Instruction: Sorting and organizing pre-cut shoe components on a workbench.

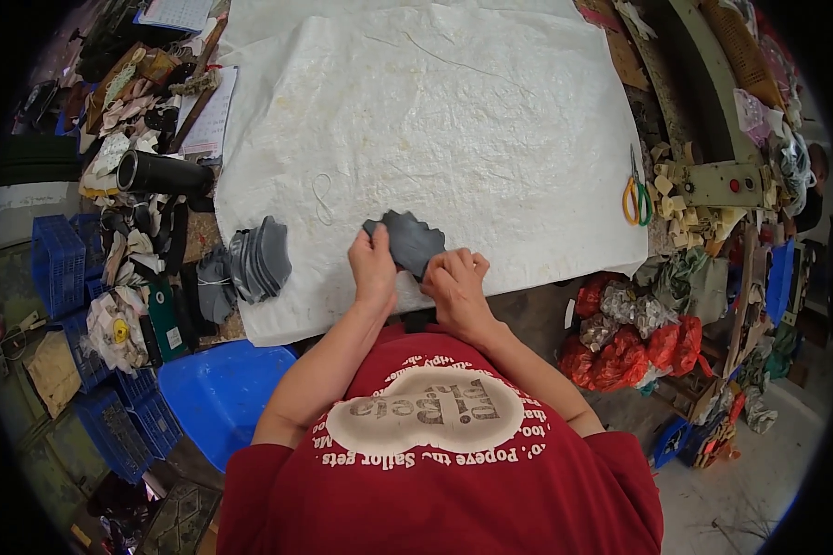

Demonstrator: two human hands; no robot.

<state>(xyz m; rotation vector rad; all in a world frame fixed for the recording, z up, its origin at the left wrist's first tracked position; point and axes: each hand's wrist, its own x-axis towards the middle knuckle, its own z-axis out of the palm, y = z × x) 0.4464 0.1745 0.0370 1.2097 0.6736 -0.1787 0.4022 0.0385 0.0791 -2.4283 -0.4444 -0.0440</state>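
Near the front edge of the white-sheeted table (416,111), both hands hold a flat dark grey piece (409,236) with a jagged, zigzag edge, perhaps leather. My left hand (373,268) pinches its left end between thumb and fingers. At the lower right corner, the closed fingers of my right hand (458,285) grip the same piece and cover part of it. Left of my hands lies a fanned stack of similar grey pieces (261,261). Against that stack rests another grey bundle (216,287), with what looks like string round it.
Scissors (636,199) with yellow and green handles lie at the sheet's right edge. A loop of thread (323,199) is on the sheet. Scraps and a black cylinder (162,173) crowd the left side. A blue plastic seat (222,393) stands lower left; red bags (611,356) hang lower right.
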